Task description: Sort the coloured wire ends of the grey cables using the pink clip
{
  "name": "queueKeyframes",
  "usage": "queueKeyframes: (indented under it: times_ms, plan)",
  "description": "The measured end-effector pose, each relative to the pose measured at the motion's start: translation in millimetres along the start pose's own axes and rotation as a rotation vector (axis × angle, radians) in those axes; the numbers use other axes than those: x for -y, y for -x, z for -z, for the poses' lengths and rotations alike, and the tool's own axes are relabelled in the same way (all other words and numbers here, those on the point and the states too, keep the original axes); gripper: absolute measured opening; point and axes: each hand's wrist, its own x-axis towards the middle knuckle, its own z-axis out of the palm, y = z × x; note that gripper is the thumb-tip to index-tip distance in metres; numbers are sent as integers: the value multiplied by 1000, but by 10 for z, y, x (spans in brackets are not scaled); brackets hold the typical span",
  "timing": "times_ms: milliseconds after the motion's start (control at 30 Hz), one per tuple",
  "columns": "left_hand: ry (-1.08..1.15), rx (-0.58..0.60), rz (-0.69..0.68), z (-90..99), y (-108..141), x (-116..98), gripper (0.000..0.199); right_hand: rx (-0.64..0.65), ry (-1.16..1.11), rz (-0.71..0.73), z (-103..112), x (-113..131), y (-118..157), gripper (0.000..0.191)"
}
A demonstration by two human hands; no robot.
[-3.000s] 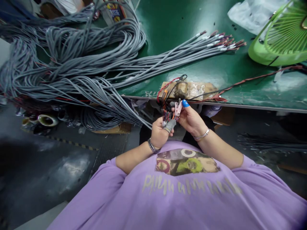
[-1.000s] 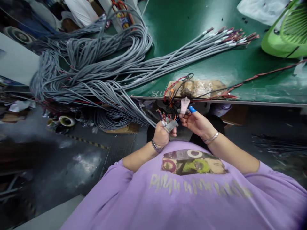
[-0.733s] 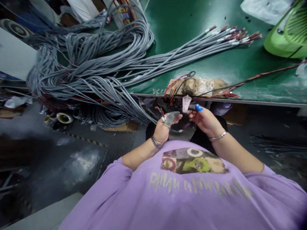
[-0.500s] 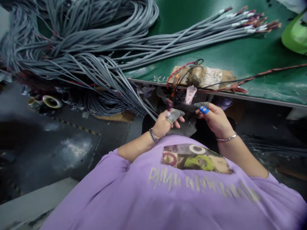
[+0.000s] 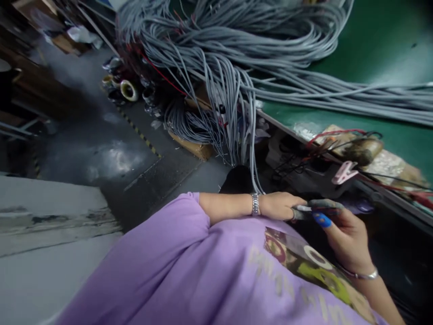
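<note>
In front of my stomach my two hands meet at a grey cable end [image 5: 303, 208] with a whitish section. My left hand [image 5: 278, 206] is closed around the cable, its grey-covered thumb partly hidden. My right hand [image 5: 350, 237] pinches the end between a blue-wrapped thumb and a grey-covered finger; fine detail there is blurred. Several grey cables [image 5: 251, 135] hang over the table edge, and some run down behind my left hand. Beyond my right hand a pink clip [image 5: 345, 172] sits at the table edge.
A large heap of grey cables [image 5: 216, 34] covers part of the green table [image 5: 382, 54]. Near the edge lies a brownish cylinder [image 5: 364, 150] with red and black wires. On the floor are a cable coil [image 5: 189, 122], a cardboard box [image 5: 196, 148] and a yellowish ring [image 5: 129, 90].
The view has swung left, so the table things appear farther right. My hands, apart before, have come together at the cable end.
</note>
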Motion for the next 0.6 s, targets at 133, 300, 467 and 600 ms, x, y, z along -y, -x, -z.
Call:
queueKeyframes:
  times_ms: [133, 300, 467, 600]
  plan:
    - [85, 26, 46, 131, 183, 54, 7, 208, -106, 152, -160, 235, -217, 16]
    - [284, -79, 114, 339, 396, 61, 38, 244, -312, 66, -461, 432, -496, 11]
    - [344, -262, 123, 558, 585, -128, 53, 296, -508, -41, -776, 552, -709, 22]
    - [225, -374, 198, 665, 721, -229, 54, 292, -615, -107, -955, 638, -813, 31]
